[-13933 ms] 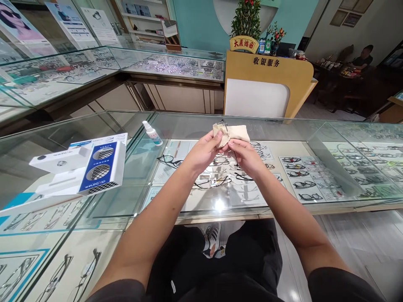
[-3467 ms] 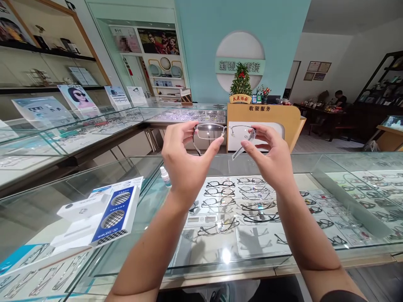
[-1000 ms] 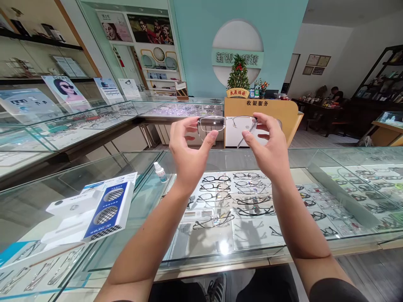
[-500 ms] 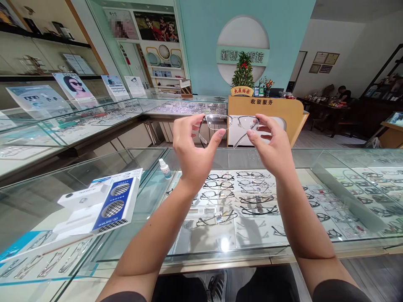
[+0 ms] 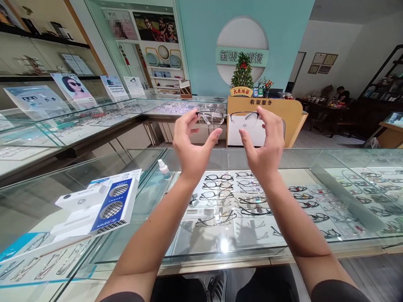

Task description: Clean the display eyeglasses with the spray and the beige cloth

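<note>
Above the glass counter, at arm's length, I hold a pair of eyeglasses [image 5: 210, 121] with clear lenses and a thin dark upper rim. My left hand [image 5: 192, 140] grips its left end, fingertips at the corner and thumb below the lens. The opposite corner is in the fingers of my right hand [image 5: 267, 140], whose thumb stands apart under the right lens. The side arms are mostly hidden behind the lenses and fingers. Beneath my hands, several display glasses [image 5: 218, 184] lie in rows inside the glass counter [image 5: 217, 247].
A small white bottle [image 5: 164, 170] stands on the counter left of my forearm. Further left is a white and blue display stand [image 5: 108, 205]. A wooden cashier desk [image 5: 296, 119] with a potted plant [image 5: 242, 73] stands ahead. A person [image 5: 343, 95] sits at the far right.
The eyeglasses have turned in my hands, and their side arms no longer hang down below the lenses. My right hand has shifted slightly left, its thumb now away from the frame.
</note>
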`<state>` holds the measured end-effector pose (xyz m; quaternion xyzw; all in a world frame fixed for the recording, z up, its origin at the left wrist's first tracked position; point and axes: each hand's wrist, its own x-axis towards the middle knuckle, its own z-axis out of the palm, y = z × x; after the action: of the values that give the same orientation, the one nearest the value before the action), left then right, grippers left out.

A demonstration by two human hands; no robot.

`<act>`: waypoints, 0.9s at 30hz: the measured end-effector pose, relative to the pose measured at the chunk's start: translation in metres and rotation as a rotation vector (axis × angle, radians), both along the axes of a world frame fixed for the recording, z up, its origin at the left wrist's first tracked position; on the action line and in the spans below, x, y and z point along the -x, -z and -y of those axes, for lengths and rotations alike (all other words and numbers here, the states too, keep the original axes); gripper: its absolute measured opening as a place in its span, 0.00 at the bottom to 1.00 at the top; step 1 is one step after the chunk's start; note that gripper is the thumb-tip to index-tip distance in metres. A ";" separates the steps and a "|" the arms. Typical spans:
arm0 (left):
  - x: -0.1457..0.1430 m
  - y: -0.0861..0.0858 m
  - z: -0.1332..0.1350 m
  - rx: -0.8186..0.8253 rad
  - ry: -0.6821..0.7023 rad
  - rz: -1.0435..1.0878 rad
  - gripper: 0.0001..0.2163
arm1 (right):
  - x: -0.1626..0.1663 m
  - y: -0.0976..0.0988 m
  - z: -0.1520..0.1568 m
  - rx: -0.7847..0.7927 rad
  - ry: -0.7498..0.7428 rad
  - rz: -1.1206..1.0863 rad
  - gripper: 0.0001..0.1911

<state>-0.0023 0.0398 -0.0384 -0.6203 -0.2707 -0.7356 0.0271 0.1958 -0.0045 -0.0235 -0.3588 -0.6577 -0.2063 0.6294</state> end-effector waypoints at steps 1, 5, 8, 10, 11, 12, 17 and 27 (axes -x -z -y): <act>0.000 0.001 -0.001 -0.001 0.001 0.009 0.35 | 0.001 0.001 0.001 -0.006 -0.002 0.006 0.30; 0.000 0.002 -0.005 0.009 -0.006 0.016 0.34 | 0.006 0.002 0.003 -0.001 0.002 0.025 0.30; 0.001 0.002 -0.006 0.015 -0.040 0.012 0.34 | 0.010 0.003 0.005 0.031 -0.005 0.016 0.31; 0.001 0.002 -0.004 0.003 -0.082 0.017 0.32 | 0.012 0.004 0.006 0.051 -0.012 -0.001 0.31; 0.002 0.001 -0.003 -0.013 -0.108 0.020 0.32 | 0.013 0.004 0.006 0.063 -0.021 -0.015 0.31; 0.002 0.000 0.000 -0.037 -0.137 0.024 0.32 | 0.015 0.004 0.006 0.078 -0.038 -0.034 0.31; 0.004 -0.006 0.014 -0.164 -0.278 0.027 0.32 | 0.018 0.007 0.001 0.196 -0.259 -0.163 0.30; 0.007 -0.010 0.018 -0.044 -0.311 0.024 0.33 | 0.010 0.002 -0.002 0.341 -0.479 -0.368 0.32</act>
<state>-0.0095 0.0219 -0.0288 -0.5614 -0.3476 -0.7357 0.1509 0.1862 -0.0020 -0.0257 -0.3256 -0.6236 0.1285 0.6990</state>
